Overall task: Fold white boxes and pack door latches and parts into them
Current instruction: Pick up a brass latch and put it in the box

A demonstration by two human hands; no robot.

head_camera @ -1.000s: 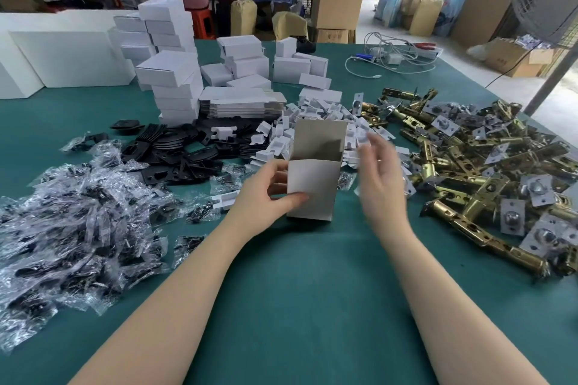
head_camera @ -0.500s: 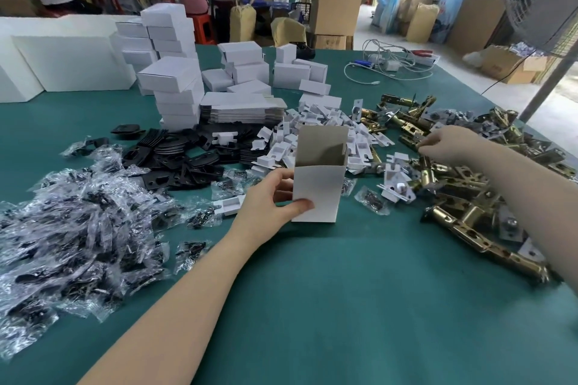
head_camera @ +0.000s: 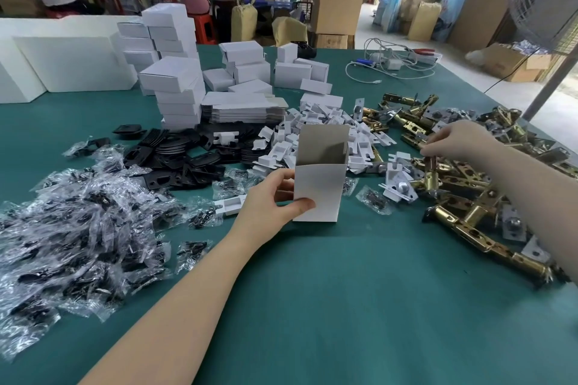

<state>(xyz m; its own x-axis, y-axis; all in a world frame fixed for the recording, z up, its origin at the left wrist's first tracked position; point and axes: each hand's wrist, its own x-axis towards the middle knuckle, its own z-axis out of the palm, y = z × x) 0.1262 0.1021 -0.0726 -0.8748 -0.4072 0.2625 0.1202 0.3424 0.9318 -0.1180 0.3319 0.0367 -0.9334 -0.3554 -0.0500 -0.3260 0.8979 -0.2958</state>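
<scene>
An open white box (head_camera: 319, 191) stands upright on the green table, its top flap raised. My left hand (head_camera: 272, 200) grips its left side, thumb across the front. My right hand (head_camera: 453, 142) reaches over the pile of brass door latches (head_camera: 469, 197) at the right and pinches one brass latch (head_camera: 431, 172), which hangs down from the fingers above the pile. Small white plastic parts (head_camera: 316, 141) lie heaped behind the box.
Bagged screws in clear plastic (head_camera: 72, 228) cover the left side. Black plates (head_camera: 181, 159) lie behind them. Stacks of folded white boxes (head_camera: 175, 84) and flat box blanks (head_camera: 244, 108) stand further back. Cables (head_camera: 394, 66) lie at the far right. People work at benches beyond.
My right hand left the box, went right to the brass latch pile and now lifts one latch. My left hand stays on the box.
</scene>
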